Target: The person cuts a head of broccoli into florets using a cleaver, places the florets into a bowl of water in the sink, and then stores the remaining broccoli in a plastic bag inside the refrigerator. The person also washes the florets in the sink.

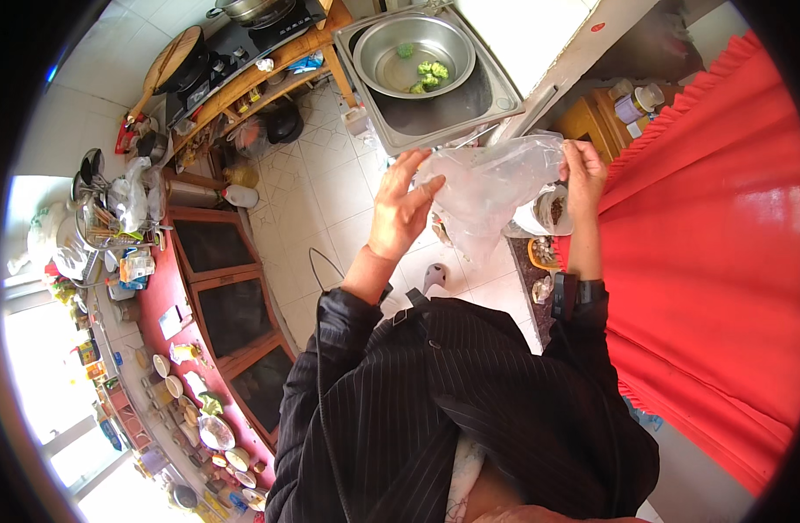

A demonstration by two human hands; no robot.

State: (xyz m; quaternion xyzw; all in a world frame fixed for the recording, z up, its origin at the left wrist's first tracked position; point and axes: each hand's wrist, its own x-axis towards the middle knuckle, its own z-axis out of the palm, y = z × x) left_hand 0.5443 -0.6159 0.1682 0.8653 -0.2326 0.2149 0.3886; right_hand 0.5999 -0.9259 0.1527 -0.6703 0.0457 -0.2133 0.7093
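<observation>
Over the floor tiles [321, 196], I see right hand [584, 173] pinching the clear bag [491, 187] by one corner, left hand [401, 207] at its opposite edge, grip unclear. Step looks like bag-opening; next likely wants a sure left pinch. Beyond, broccoli [431, 72] in a metal basin [382, 71].

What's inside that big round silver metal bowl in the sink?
Inside the big round silver metal bowl are bright green broccoli florets, bunched together, and one darker green piece lying apart. They cover some of the bottom, so I can't see what's right beneath them.
</observation>
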